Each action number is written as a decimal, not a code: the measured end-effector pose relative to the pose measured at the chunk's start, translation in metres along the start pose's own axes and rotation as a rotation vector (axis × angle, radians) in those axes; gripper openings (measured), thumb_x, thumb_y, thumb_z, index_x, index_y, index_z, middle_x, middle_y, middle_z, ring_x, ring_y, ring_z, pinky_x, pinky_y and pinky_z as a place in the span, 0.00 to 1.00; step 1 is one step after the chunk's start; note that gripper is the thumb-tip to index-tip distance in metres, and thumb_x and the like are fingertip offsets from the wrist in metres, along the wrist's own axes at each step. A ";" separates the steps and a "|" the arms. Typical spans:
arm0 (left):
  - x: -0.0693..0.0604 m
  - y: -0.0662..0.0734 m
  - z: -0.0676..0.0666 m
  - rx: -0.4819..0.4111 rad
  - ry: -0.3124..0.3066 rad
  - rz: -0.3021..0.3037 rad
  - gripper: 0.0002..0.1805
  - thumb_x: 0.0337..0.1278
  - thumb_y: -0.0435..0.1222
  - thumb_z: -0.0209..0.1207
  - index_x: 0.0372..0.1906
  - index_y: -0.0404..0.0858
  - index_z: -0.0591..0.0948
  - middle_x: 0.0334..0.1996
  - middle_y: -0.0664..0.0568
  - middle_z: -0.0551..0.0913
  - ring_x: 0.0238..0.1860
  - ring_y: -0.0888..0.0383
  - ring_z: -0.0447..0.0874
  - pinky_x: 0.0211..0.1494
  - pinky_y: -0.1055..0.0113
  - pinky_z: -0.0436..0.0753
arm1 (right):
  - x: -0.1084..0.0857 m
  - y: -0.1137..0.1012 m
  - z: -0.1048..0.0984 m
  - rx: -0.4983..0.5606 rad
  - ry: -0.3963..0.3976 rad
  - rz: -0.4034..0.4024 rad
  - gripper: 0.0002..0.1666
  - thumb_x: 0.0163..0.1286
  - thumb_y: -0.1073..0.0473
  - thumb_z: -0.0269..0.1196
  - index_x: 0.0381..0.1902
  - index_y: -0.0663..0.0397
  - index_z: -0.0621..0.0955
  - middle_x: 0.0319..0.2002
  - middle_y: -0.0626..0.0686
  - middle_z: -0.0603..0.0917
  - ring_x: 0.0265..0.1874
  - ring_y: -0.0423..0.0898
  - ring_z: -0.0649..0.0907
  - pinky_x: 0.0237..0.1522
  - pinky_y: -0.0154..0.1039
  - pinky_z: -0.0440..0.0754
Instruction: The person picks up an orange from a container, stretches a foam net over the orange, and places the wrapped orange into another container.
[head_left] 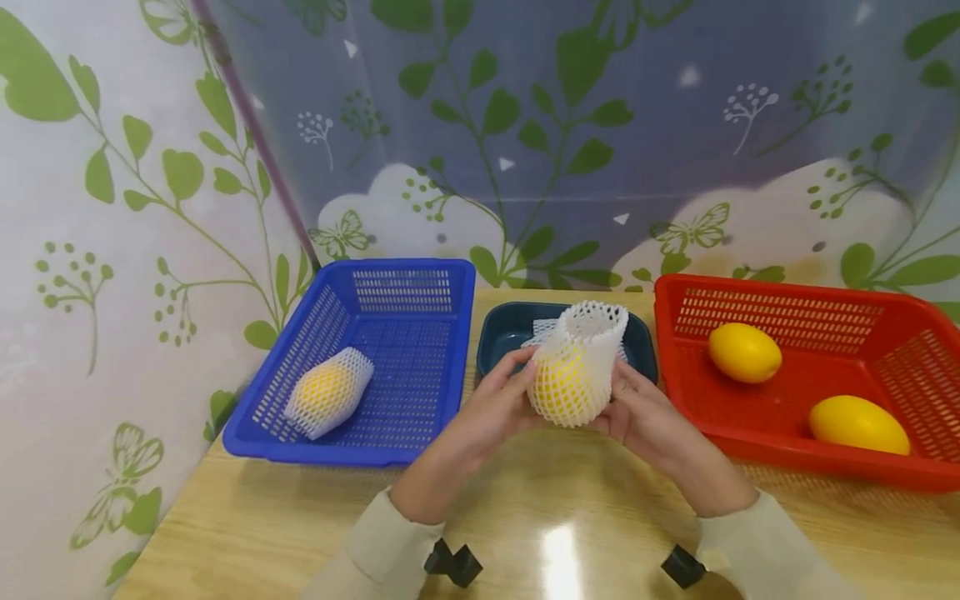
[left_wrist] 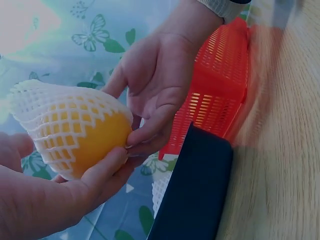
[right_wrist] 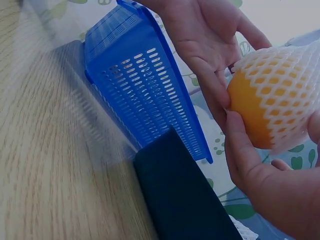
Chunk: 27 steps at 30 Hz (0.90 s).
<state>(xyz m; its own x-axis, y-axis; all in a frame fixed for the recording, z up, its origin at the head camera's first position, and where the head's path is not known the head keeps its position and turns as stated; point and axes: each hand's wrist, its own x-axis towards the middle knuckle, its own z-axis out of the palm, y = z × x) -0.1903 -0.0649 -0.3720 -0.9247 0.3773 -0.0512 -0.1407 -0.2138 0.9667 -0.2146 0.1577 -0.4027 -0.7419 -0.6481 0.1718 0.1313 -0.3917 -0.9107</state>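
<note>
Both hands hold a yellow fruit (left_wrist: 102, 142) in a white foam net (head_left: 577, 367), above the front of a dark tray. The left hand (head_left: 491, 412) grips it from the left, the right hand (head_left: 648, 421) from the right, fingers curled round its sides and underside. The net's wide mouth points up and away, standing beyond the fruit. In the right wrist view the bare end of the fruit (right_wrist: 248, 112) shows outside the net, with fingertips of both hands against it.
A blue basket (head_left: 408, 454) at left holds one netted yellow fruit (head_left: 327, 392). The dark tray (head_left: 495, 321) behind the hands contains white netting (head_left: 542, 329). At right, a red basket (head_left: 787, 450) holds two bare yellow fruits (head_left: 745, 352). A patterned curtain stands behind.
</note>
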 end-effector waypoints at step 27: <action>0.002 -0.005 -0.001 -0.092 -0.075 0.007 0.24 0.74 0.31 0.45 0.70 0.41 0.57 0.62 0.34 0.69 0.52 0.49 0.79 0.60 0.49 0.76 | 0.000 -0.009 0.010 -0.033 0.132 0.031 0.24 0.80 0.42 0.37 0.67 0.44 0.59 0.55 0.44 0.78 0.50 0.42 0.82 0.53 0.40 0.80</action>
<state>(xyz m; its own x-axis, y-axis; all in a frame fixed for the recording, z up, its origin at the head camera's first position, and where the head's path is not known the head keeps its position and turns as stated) -0.1918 -0.0638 -0.3773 -0.8970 0.4415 -0.0221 -0.1694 -0.2972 0.9397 -0.2099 0.1547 -0.3906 -0.8182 -0.5672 0.0939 0.1356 -0.3491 -0.9272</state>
